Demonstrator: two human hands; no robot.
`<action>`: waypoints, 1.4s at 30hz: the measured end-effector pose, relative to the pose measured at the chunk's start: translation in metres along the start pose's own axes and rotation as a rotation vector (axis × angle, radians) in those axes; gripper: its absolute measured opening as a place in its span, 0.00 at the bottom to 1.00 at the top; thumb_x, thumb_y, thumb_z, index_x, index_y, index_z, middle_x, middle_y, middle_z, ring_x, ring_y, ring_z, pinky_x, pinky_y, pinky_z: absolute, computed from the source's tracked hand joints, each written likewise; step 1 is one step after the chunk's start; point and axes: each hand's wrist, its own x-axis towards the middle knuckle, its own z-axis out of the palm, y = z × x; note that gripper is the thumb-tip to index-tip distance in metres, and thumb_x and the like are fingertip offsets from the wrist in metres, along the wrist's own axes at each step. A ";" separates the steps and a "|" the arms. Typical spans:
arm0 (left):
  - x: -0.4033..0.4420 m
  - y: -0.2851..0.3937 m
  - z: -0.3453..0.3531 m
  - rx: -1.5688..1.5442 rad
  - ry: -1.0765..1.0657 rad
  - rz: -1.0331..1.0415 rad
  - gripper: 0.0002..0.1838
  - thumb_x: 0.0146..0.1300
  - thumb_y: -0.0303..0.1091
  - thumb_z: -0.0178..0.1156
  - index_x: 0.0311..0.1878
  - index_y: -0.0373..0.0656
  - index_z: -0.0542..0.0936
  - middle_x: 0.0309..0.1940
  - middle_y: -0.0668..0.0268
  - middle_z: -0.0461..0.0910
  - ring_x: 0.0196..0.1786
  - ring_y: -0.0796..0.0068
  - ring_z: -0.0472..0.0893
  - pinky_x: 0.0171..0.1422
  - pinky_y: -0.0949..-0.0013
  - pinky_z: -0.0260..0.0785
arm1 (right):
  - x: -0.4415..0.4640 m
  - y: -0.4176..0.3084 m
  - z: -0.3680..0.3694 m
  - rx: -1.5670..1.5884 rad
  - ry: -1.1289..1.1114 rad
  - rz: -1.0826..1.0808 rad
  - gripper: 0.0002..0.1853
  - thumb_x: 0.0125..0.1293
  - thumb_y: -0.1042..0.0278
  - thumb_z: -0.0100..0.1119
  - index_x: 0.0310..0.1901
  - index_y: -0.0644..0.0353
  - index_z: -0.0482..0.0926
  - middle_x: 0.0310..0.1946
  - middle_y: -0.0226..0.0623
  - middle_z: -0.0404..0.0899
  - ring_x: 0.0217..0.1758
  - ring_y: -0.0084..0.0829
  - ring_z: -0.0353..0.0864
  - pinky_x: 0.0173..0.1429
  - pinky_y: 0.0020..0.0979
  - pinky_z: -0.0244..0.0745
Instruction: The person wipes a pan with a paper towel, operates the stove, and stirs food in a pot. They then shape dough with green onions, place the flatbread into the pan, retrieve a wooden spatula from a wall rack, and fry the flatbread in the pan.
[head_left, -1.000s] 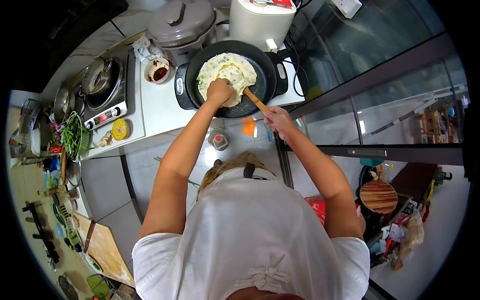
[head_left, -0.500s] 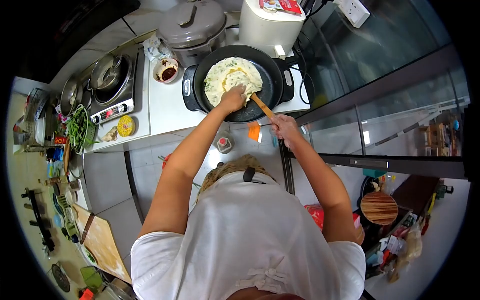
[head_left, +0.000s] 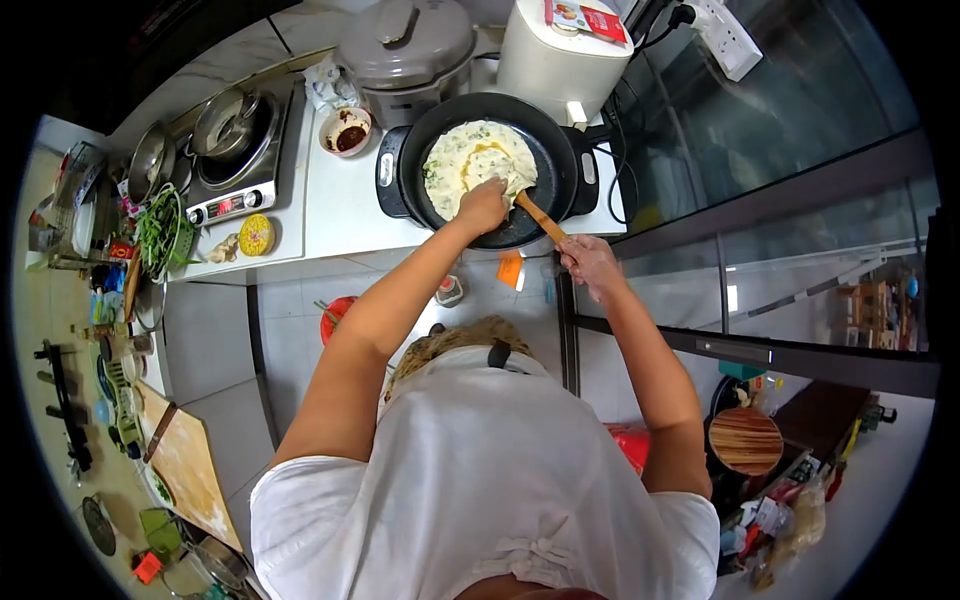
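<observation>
A pale round pancake flecked with green lies in the left part of a black electric frying pan, with a yellowish liquid streak on top. The fingers of my left hand are bunched at the pancake's lower right edge; the fingertips are partly hidden. My right hand is closed round the handle of a wooden spatula. The spatula's tip meets the pancake's edge beside my left fingers, and its blade is partly out of sight.
Behind the pan stand a grey cooker and a white appliance. A bowl of dark sauce sits to the left. Beyond it is an induction hob with a pot. A glass door is at the right.
The camera view has shifted, so the counter and pan appear farther right. Both hands stay at the pancake and spatula, and the pancake's lower right edge looks slightly rearranged.
</observation>
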 end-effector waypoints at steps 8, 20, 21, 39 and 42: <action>-0.002 0.055 0.005 0.112 -0.101 -0.028 0.18 0.60 0.37 0.47 0.49 0.37 0.75 0.52 0.53 0.74 0.52 0.53 0.75 0.56 0.56 0.68 | -0.030 -0.016 -0.041 -0.004 -0.015 0.038 0.09 0.64 0.64 0.54 0.33 0.61 0.73 0.15 0.24 0.67 0.11 0.13 0.56 0.15 0.19 0.49; 0.020 0.068 0.011 0.020 0.001 -0.059 0.17 0.59 0.38 0.49 0.45 0.35 0.76 0.46 0.52 0.76 0.48 0.52 0.77 0.53 0.56 0.69 | -0.022 -0.051 -0.060 -0.030 -0.054 0.037 0.08 0.65 0.66 0.54 0.34 0.63 0.73 0.16 0.25 0.66 0.10 0.12 0.55 0.13 0.17 0.47; 0.023 0.084 0.002 -0.012 0.004 -0.086 0.18 0.59 0.40 0.50 0.43 0.34 0.78 0.45 0.51 0.77 0.48 0.51 0.77 0.53 0.56 0.69 | -0.027 -0.064 -0.065 -0.048 -0.047 0.033 0.09 0.65 0.66 0.53 0.34 0.64 0.73 0.16 0.25 0.66 0.10 0.12 0.54 0.13 0.17 0.47; -0.100 -0.087 -0.148 -0.580 0.496 -0.274 0.25 0.62 0.42 0.53 0.59 0.37 0.71 0.53 0.49 0.74 0.55 0.57 0.74 0.60 0.66 0.63 | 0.008 -0.191 0.219 -1.345 -0.310 0.061 0.11 0.58 0.69 0.52 0.25 0.69 0.75 0.15 0.33 0.70 0.11 0.25 0.66 0.14 0.26 0.65; -0.122 -0.091 -0.152 -0.565 0.503 -0.312 0.24 0.61 0.40 0.53 0.57 0.36 0.72 0.53 0.48 0.73 0.57 0.54 0.72 0.62 0.63 0.61 | 0.001 -0.209 0.207 -1.625 -0.289 -0.096 0.13 0.58 0.66 0.51 0.26 0.70 0.76 0.15 0.34 0.71 0.14 0.26 0.71 0.15 0.28 0.66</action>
